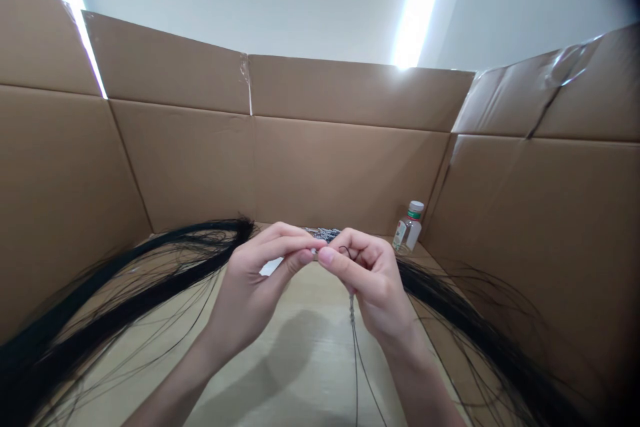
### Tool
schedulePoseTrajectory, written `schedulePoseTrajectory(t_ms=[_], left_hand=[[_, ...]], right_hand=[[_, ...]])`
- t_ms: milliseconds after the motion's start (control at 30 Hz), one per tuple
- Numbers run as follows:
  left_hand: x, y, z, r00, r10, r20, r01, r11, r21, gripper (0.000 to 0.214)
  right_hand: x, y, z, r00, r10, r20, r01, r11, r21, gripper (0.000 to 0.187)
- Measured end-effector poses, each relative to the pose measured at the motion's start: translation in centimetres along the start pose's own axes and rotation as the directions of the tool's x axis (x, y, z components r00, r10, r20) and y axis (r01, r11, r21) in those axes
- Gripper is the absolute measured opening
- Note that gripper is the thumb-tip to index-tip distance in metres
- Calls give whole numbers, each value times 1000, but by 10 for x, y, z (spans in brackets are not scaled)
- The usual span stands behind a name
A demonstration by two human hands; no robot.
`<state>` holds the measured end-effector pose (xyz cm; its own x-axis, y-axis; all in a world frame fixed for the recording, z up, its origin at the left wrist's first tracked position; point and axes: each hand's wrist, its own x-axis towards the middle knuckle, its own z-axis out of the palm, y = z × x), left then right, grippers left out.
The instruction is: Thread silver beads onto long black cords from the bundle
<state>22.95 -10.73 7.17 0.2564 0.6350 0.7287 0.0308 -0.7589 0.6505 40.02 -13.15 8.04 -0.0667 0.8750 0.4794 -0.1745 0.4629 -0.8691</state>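
Observation:
My left hand (265,273) and my right hand (375,273) meet at the fingertips in the middle, above the table. Both are closed in a pinch. Between the tips shows a tiny pale spot, too small to name. A thin dark cord (352,310) hangs below my right hand, with a short knotted or beaded stretch at its top and two loose strands further down. It loops up by the right fingers, so my right hand holds it. Partly hidden behind the fingers lies a bundle of grey and black braided cords (327,234).
Cardboard walls (350,173) surround the pale table (315,360). A clear bottle (409,230) with a white cap stands at the back right. Long dark strands like hair (170,287) stretch in from the left, and more dark strands (465,320) from the right.

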Motion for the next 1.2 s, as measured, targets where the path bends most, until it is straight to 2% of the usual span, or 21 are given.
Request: schedulePoseTrajectory(t_ms=[300,567,700,1000,1200], left_hand=[[2,2,1,985,-169,22,170,970,-176,14],[1,-6,6,945,-322,63,315,835,-451,10],[2,-9,6,935,-347,67,332,795,-509,10],[2,-15,2,949,-312,44,289,804,-520,12],[6,-12,5,935,-351,51,312,744,-591,13]], right_hand=[[-2,-1,-2,1000,-6,-16,6,1000,-8,27],[-2,0,0,999,-12,-35,12,1000,-13,27],[-2,0,1,999,-24,-39,24,1000,-2,29],[-3,-1,0,1000,-7,-29,7,1000,-3,32],[-2,-1,0,999,-10,-30,10,1000,-4,30]])
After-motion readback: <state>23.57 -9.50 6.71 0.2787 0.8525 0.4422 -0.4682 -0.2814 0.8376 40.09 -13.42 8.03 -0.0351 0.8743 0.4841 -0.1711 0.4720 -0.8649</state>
